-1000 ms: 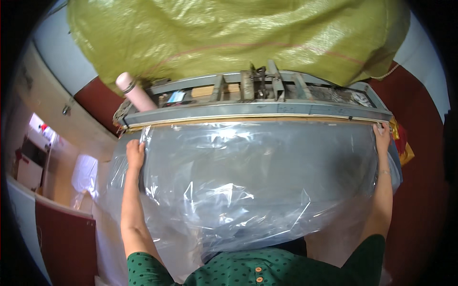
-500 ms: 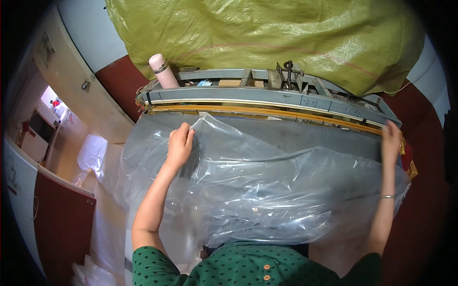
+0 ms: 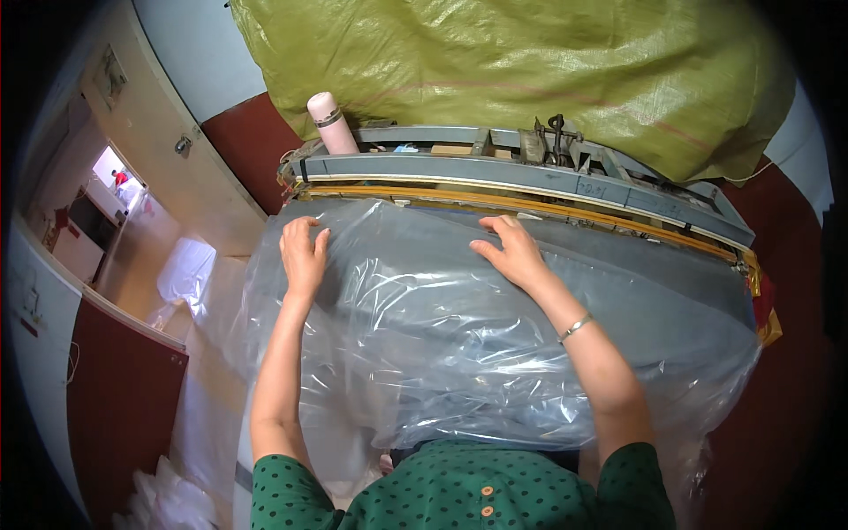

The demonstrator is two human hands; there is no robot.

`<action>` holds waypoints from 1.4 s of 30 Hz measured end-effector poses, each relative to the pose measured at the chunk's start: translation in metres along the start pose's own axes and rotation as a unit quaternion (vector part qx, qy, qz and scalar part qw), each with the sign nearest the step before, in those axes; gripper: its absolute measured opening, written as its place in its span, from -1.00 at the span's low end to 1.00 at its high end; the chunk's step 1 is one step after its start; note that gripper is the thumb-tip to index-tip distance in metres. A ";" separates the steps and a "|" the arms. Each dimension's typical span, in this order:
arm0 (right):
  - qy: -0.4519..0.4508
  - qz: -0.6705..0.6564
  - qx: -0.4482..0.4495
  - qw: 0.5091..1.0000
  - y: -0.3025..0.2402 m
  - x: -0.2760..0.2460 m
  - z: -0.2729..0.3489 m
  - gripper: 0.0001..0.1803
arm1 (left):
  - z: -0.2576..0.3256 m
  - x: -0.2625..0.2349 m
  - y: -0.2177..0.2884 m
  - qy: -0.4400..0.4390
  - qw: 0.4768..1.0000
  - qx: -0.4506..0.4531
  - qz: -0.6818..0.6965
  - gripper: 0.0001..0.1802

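Observation:
A large clear plastic bag (image 3: 459,344) lies across a grey machine table in front of me, crumpled and shiny. My left hand (image 3: 303,253) rests flat on its upper left part, fingers apart. My right hand (image 3: 515,253) presses flat on the plastic near the middle top, just below the long yellow-edged sealing bar (image 3: 530,205). A bracelet sits on my right wrist. Neither hand grips the plastic; both lie palm down on it.
Behind the bar runs a grey metal machine frame (image 3: 495,163) with a pink cylinder-shaped bottle (image 3: 331,122) standing at its left end. A big olive-green woven sack (image 3: 530,71) hangs over it. More clear plastic bags (image 3: 190,274) pile on the floor at left.
My right hand has moved from the bag's far right edge to the middle top. My left hand has stayed at the upper left, smoothing the plastic. The view has shifted right.

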State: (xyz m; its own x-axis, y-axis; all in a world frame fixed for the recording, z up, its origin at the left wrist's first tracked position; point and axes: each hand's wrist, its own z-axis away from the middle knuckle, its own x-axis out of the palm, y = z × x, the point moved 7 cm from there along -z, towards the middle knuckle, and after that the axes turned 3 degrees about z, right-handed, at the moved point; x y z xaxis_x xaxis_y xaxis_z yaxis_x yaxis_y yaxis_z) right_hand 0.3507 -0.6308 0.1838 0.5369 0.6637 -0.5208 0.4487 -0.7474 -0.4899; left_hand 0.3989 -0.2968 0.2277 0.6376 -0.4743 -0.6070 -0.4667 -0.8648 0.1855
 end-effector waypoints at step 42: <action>0.075 0.508 0.430 0.742 0.317 -0.507 0.293 -0.47 | 0.057 0.057 0.056 -0.257 0.941 -0.030 0.218 -0.86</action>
State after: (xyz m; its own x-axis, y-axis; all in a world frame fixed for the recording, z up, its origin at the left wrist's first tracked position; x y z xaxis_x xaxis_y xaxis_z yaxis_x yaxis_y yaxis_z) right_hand 0.0114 -1.1956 0.0883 0.3883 -0.2898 -0.8748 -0.8301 -0.5222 -0.1954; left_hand 0.3743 -0.3624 0.1597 0.0060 -0.6563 -0.7545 -0.5698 -0.6223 0.5368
